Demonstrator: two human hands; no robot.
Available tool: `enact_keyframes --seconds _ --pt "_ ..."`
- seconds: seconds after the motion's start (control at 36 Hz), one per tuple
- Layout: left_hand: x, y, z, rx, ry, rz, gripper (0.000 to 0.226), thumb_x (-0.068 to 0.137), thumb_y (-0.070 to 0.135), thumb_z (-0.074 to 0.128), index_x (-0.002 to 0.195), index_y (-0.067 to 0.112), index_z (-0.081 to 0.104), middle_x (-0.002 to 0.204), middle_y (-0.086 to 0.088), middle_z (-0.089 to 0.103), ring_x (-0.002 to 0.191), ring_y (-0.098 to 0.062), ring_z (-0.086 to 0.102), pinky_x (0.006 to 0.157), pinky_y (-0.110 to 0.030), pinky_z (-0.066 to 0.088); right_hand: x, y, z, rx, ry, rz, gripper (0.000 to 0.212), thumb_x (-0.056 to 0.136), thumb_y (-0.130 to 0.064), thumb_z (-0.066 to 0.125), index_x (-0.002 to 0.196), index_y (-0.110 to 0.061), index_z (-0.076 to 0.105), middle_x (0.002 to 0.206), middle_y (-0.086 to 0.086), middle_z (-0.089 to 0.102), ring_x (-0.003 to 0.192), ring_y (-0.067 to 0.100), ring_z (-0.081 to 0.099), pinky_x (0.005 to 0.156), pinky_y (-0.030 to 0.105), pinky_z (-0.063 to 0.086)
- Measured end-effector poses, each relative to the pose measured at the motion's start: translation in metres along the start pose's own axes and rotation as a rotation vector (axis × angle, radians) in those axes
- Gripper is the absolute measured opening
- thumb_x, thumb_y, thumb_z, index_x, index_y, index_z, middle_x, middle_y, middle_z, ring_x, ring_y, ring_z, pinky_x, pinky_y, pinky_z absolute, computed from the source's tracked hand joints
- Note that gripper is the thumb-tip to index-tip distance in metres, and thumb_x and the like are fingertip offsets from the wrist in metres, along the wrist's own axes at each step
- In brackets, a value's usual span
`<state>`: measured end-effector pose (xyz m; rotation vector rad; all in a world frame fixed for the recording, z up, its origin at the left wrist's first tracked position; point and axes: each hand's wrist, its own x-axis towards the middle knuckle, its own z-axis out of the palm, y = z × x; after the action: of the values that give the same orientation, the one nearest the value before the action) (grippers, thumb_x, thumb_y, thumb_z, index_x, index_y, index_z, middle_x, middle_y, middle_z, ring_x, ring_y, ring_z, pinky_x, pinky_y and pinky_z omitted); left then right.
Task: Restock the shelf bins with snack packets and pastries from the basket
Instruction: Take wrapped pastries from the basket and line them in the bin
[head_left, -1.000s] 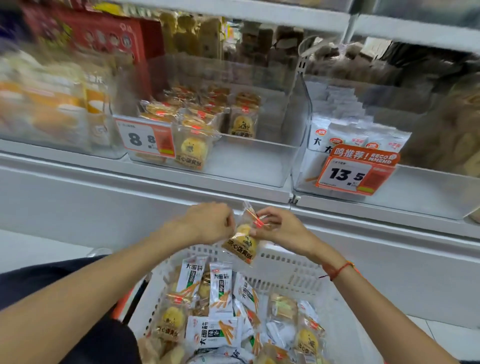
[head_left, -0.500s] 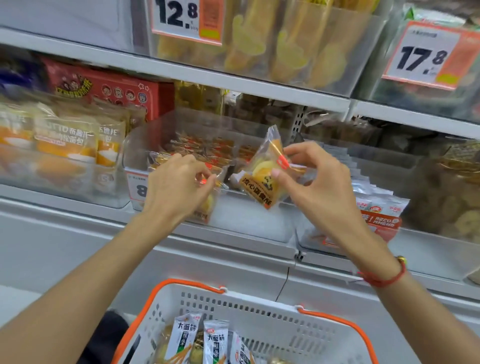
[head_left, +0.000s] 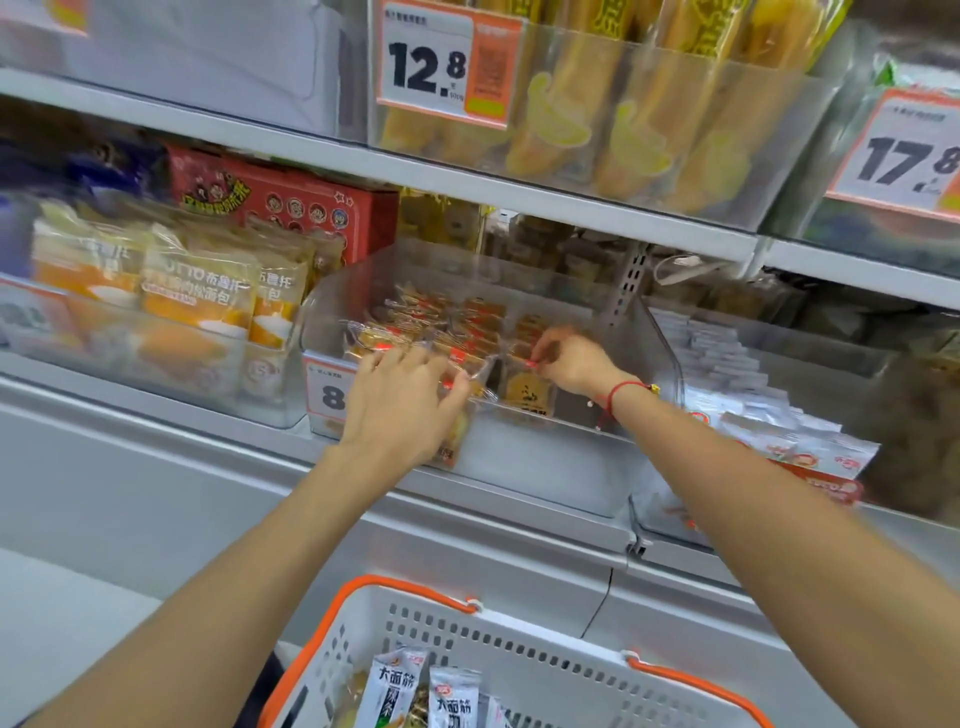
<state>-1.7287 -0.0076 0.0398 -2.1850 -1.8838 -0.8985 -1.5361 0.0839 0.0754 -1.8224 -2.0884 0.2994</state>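
Setting a wrapped pastry (head_left: 524, 395) upright into the clear middle bin (head_left: 550, 457) on the shelf is the step in hand: the right hand (head_left: 566, 364) pinches its top seal, while the left hand (head_left: 400, 400) rests with loosely spread fingers on the packets at the bin's front, gripping nothing that I can make out. Next, I judge, the pinch lets go and both hands go back to the white basket (head_left: 519, 654) below. Two hands, one basket, and at least two white snack packets (head_left: 395, 691) showing in it; the pastries in the bin are too crowded to count.

Pastry bin (head_left: 545, 467) btwn bread bin (head_left: 156, 384) left, packet bin (head_left: 779, 395) right; basket (head_left: 519, 654) below.
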Motion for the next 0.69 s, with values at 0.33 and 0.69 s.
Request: enact_keyframes --seconds 0.33,0.69 --pt "0.000 0.000 0.007 0.022 0.003 -0.004 0.040 0.100 0.038 0.031 0.113 0.022 0.065 0.118 0.000 0.062 0.109 -0.021 0.051 0.096 -0.037 0.029 0.002 0.001 0.011 -0.636 0.128 -0.148 0.046 0.085 -0.019 0.069 0.127 -0.013 0.049 0.135 0.013 0.041 0.122 0.033 0.042 0.096 0.040 0.041" --pt "-0.001 0.003 0.004 0.023 -0.006 -0.002 0.040 0.100 0.037 0.030 0.114 0.021 0.064 0.118 -0.001 0.061 0.109 -0.021 0.051 0.097 -0.037 0.029 0.006 -0.005 0.016 -0.364 0.042 -0.162 0.049 0.081 -0.016 0.074 0.123 -0.010 0.049 0.122 0.012 0.054 0.102 0.029 0.054 0.077 0.032 0.044"
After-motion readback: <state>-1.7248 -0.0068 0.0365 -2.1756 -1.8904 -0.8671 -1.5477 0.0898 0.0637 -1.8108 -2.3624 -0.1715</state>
